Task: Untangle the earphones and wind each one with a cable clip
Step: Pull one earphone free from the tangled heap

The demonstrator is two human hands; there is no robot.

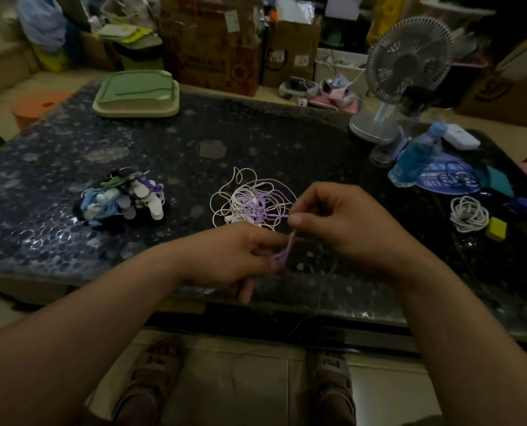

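**Purple strand pinched between both hands, tangle just beyond them**

Fingers of both hands are closed on the same purple strand [283,253], above the near edge of the table [194,142]. The left hand [234,256] grips its lower end, where the cord looks doubled into a small loop. In this dim light I cannot say whether that is folded cable or a clip. The right hand [339,216] pinches the upper end between thumb and fingertips. The short stretch between them runs steeply, tilting up and away from the person.

The tangle of earphones [253,201] lies on the table just past the hands, toward the far edge and a little left of the right hand, which is the nearer of the two. Cord probably trails from that pinch back into the knot, so I judge that the next pull must draw toward the near edge. A heap of coloured bundles [123,198] sits well apart, toward the left edge.
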